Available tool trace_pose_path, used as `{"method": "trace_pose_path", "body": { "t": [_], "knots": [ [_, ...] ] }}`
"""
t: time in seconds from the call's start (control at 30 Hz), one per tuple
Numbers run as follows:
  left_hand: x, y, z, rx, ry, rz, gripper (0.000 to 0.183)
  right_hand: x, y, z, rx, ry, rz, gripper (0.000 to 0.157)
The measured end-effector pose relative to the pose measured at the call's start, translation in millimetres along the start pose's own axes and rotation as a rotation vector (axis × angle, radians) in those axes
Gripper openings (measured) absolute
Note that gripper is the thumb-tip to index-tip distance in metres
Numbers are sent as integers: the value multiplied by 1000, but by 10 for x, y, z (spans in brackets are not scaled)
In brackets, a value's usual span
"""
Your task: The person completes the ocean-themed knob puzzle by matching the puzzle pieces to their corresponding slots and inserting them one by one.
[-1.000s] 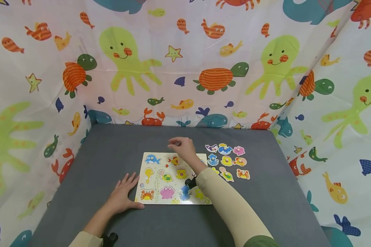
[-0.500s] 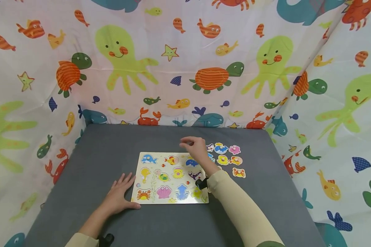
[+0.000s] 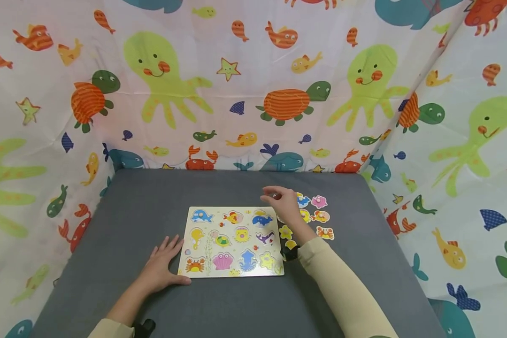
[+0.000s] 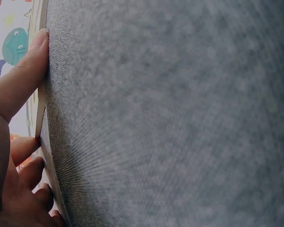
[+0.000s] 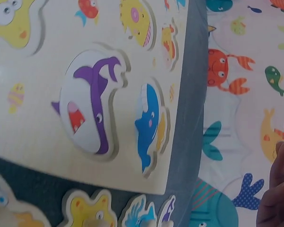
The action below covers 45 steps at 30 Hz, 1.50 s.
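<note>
A pale wooden puzzle board [image 3: 232, 242] with printed sea-animal recesses lies flat on the table. My left hand [image 3: 160, 265] rests at its left edge, fingers spread, with the thumb by the near left corner. In the left wrist view the thumb [image 4: 19, 80] touches the board's side. Beyond the board's far right corner, my right hand [image 3: 284, 203] hovers over the loose puzzle pieces, its fingers loosely bent and nothing visible in them. It partly hides the pieces below. The right wrist view shows a purple shark piece [image 5: 168, 213] and a yellow starfish piece [image 5: 89, 208] lying beside the board.
Knobbed pieces lie right of the board: a blue whale [image 3: 303, 200], a pink piece [image 3: 318, 202], an orange fish [image 3: 320, 216] and a crab [image 3: 325, 233], among others. A sea-animal curtain [image 3: 236, 94] encloses the grey table [image 3: 160, 197] at the back and sides.
My right hand has moved right, from above the board's far edge to over the loose pieces. The left hand keeps its place at the board while the head view shifts slightly.
</note>
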<state>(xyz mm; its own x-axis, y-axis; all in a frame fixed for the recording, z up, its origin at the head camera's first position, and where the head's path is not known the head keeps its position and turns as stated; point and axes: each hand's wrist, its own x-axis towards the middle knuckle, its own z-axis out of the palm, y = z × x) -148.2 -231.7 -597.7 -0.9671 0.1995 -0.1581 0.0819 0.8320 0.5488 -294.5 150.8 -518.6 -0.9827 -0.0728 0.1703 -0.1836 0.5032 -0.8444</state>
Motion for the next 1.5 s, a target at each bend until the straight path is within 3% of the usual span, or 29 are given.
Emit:
{"method": "trace_pose_path", "body": {
  "t": [0.27, 0.8, 1.27, 1.5],
  "knots": [
    [-15, 28, -41, -1, 7, -4, 131, -36, 104, -210, -1, 48, 16, 24],
    [-18, 3, 58, 1, -21, -13, 133, -211, 517, -653, -74, 117, 41, 24],
    [7, 11, -25, 9, 9, 7, 131, -261, 807, -996, -85, 187, 152, 25],
    [0, 1, -5, 11, -4, 5, 131, -316, 1076, -1132, -122, 211, 275, 30]
  ]
}}
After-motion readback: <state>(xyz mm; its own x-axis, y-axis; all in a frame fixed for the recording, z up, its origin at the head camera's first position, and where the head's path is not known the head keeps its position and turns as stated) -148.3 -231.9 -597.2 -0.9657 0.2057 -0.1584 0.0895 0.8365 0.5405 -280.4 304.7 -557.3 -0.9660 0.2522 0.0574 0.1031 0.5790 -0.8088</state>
